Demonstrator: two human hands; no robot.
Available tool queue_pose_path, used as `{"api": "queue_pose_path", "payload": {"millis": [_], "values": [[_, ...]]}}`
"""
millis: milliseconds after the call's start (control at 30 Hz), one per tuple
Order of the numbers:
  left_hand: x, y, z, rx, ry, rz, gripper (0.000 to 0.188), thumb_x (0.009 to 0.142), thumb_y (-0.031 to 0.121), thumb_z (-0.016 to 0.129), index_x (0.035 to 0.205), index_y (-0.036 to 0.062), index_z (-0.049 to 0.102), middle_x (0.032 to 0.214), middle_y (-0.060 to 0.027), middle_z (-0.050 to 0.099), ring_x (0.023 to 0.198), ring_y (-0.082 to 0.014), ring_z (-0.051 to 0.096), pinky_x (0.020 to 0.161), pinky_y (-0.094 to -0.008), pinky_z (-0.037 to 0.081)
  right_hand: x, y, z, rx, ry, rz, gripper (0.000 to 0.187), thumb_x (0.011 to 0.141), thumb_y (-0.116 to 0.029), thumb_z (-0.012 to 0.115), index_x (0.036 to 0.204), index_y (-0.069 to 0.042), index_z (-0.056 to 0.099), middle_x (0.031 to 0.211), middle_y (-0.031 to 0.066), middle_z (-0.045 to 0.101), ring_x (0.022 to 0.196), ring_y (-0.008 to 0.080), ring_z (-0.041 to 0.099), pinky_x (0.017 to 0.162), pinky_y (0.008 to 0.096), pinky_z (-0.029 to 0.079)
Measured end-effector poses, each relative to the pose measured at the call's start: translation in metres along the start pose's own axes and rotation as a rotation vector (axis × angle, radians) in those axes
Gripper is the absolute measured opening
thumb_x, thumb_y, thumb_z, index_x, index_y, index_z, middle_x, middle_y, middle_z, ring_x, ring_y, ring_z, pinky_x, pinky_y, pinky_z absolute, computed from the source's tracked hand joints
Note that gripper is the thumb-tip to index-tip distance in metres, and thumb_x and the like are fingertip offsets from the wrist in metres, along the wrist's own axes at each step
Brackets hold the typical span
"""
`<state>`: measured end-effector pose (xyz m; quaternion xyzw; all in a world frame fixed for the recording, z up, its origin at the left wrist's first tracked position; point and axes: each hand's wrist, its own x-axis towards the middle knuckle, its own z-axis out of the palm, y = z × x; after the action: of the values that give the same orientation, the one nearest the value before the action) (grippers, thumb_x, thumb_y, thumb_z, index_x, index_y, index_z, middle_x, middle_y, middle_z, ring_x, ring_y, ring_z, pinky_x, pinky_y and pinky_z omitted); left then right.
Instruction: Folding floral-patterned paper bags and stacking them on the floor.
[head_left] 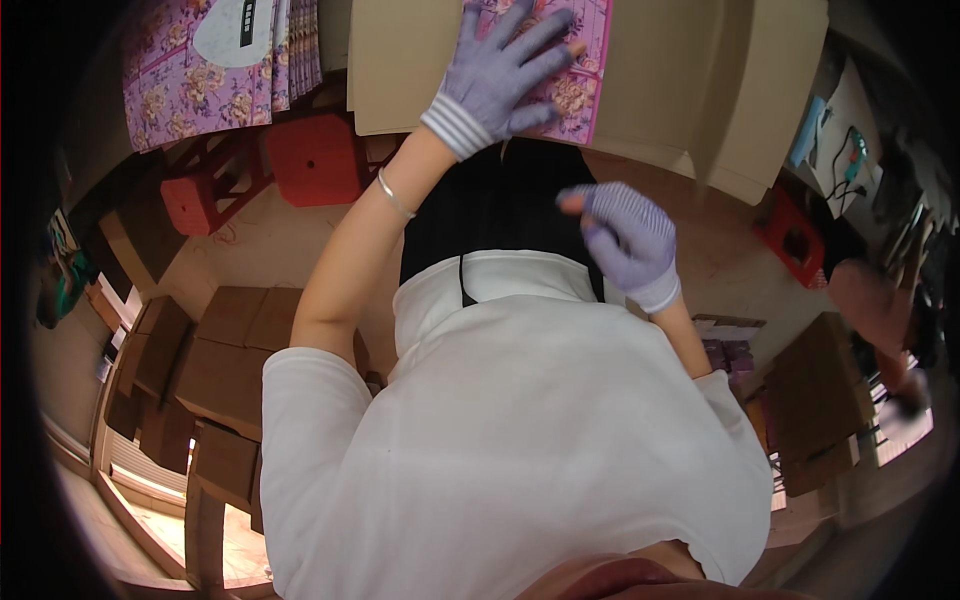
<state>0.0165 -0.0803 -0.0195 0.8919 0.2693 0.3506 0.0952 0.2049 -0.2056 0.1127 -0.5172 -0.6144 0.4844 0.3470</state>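
My left hand (pixel 505 75), in a lilac knit glove with a striped cuff, is spread flat on a purple floral-printed panel (pixel 580 115) with a pink edge. That panel lies on tan board (pixel 670 75) at the table's front. Lower and to the right, before my waist, my right hand (pixel 630 240) hangs in the air in a matching glove. Its fingers are curled toward the thumb and slightly blurred; whatever they might hold is hidden. Bare fingertips show on both gloves. At the far left sits a stack of similar floral pieces (pixel 165 75), with a pale rounded patch on top.
Red plastic stools (pixel 315 160) stand under the table on the left, and another red stool (pixel 790 240) is at the right. Brown cartons (pixel 230 340) are piled behind me on the left, with more cartons (pixel 815 400) on the right. Another person's arm (pixel 870 305) shows at the right edge.
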Motion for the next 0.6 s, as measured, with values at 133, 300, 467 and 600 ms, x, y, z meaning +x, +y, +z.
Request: {"api": "queue_pose_path", "payload": {"millis": [133,300,467,600], "values": [[-0.011,0.026,-0.039,0.111,-0.512,-0.254,0.059,0.082,0.033,0.060,0.136,0.0204,0.041,0.146,-0.0051,0.032,0.135,-0.0285,0.029,0.109,-0.0546,0.020,0.002,0.074,0.002,-0.033,0.377,0.465,0.022,0.086,-0.017,0.062,0.101,-0.001,0.063,0.090,0.0093,0.067,0.081,0.0139,0.063,0.075,0.0266,0.049],[-0.020,0.031,-0.040,-0.046,-0.420,-0.290,0.047,0.069,0.024,0.066,0.113,0.0102,0.057,0.141,-0.0137,0.037,0.129,-0.0407,0.032,0.105,-0.0599,0.018,0.055,0.107,0.001,-0.219,0.250,0.492,0.032,0.080,-0.029,0.068,0.098,-0.003,0.064,0.087,0.0093,0.067,0.079,0.0190,0.064,0.076,0.0314,0.050],[-0.040,0.018,-0.015,0.032,-0.066,-0.131,0.033,0.070,0.018,0.066,0.102,0.0110,0.062,0.136,-0.0124,0.044,0.128,-0.0367,0.037,0.105,-0.0584,0.020,0.070,0.089,0.013,-0.413,0.182,0.594,0.030,0.074,-0.023,0.074,0.099,-0.008,0.066,0.080,0.0025,0.065,0.072,0.0128,0.059,0.070,0.0267,0.049],[-0.027,0.044,-0.039,0.011,-0.217,-0.232,0.019,0.072,0.014,0.063,0.091,0.0127,0.065,0.132,-0.0101,0.050,0.126,-0.0311,0.042,0.107,-0.0564,0.020,0.061,0.106,0.004,-0.554,0.221,0.514,0.027,0.073,-0.023,0.074,0.095,-0.010,0.066,0.075,0.0027,0.063,0.069,0.0153,0.059,0.069,0.0289,0.050]]}}
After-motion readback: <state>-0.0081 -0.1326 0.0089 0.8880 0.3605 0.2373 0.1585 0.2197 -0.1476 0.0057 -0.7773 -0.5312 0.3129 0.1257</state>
